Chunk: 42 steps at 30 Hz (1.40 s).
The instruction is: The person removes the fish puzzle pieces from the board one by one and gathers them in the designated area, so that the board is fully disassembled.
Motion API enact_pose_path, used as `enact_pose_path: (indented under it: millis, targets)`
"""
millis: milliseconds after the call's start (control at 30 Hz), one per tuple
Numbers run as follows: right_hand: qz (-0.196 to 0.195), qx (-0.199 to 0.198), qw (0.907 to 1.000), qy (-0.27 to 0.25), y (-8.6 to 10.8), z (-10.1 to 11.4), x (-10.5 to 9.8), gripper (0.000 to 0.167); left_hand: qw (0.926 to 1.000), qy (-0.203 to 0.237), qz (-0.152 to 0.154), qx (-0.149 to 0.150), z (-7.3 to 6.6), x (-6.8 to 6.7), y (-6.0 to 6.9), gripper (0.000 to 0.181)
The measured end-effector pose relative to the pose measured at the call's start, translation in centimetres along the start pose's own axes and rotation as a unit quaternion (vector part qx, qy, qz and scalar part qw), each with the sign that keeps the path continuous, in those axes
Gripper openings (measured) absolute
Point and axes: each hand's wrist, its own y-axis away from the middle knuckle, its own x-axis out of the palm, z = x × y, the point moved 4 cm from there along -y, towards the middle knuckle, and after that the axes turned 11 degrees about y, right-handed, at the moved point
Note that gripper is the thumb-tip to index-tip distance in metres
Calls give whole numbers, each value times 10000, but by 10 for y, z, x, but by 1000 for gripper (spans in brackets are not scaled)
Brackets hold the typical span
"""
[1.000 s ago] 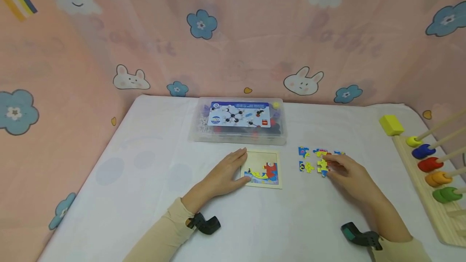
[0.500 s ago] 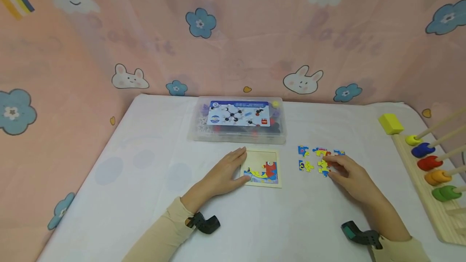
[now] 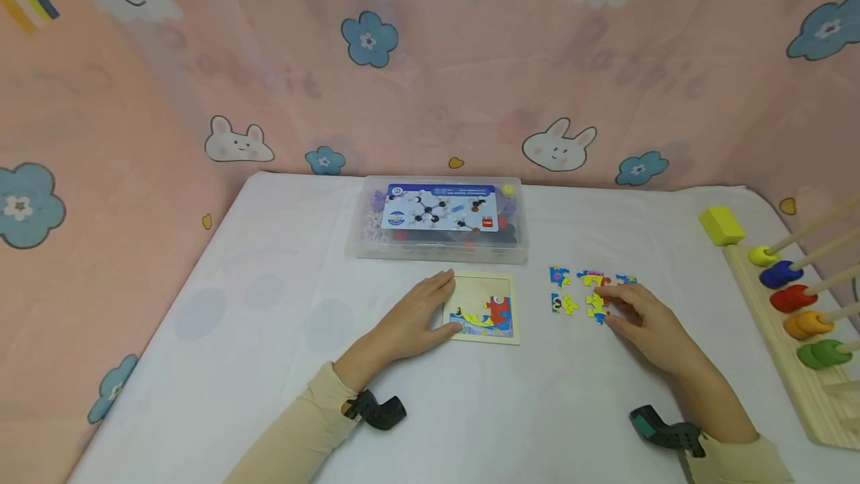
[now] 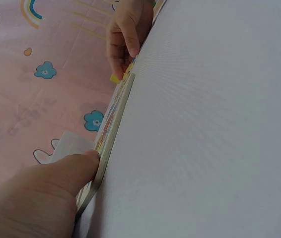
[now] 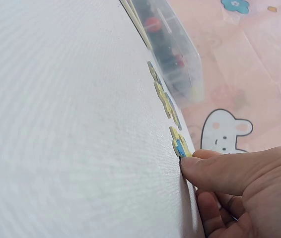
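A square wooden puzzle tray [image 3: 516, 323] lies on the table, with a few joined picture pieces along its bottom and right side. My left hand [image 3: 407, 320] rests at its left edge, fingers stretched out; the thumb touches the rim in the left wrist view. To the right, my right hand [image 3: 648, 323] pinches a yellow, red and blue puzzle piece [image 3: 596, 306] between thumb and fingers, at table level. The right wrist view shows the thumb at the blue corner of this piece [image 5: 180, 145]. Several loose puzzle pieces [image 3: 559, 276] lie around it, partly behind the hand.
Behind the tray stands a clear plastic box [image 3: 440, 245] with a molecule-model label. A wooden bead rack [image 3: 773, 342] with coloured beads stands at the right, a yellow block [image 3: 722, 225] at its far end. A patterned pink cloth [image 3: 430, 95] hangs behind the white table.
The head view has tilted slightly, so everything sits a little higher. Between the frames the right hand and its piece barely shift; the left hand stays at the tray.
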Motion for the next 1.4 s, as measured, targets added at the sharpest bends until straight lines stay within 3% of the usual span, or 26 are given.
enact_pose_path:
  millis: [1400]
  targets:
    - [75, 255, 9996, -107, 3, 11, -9, 44, 9999, 63, 53, -86, -1, 0, 1, 74]
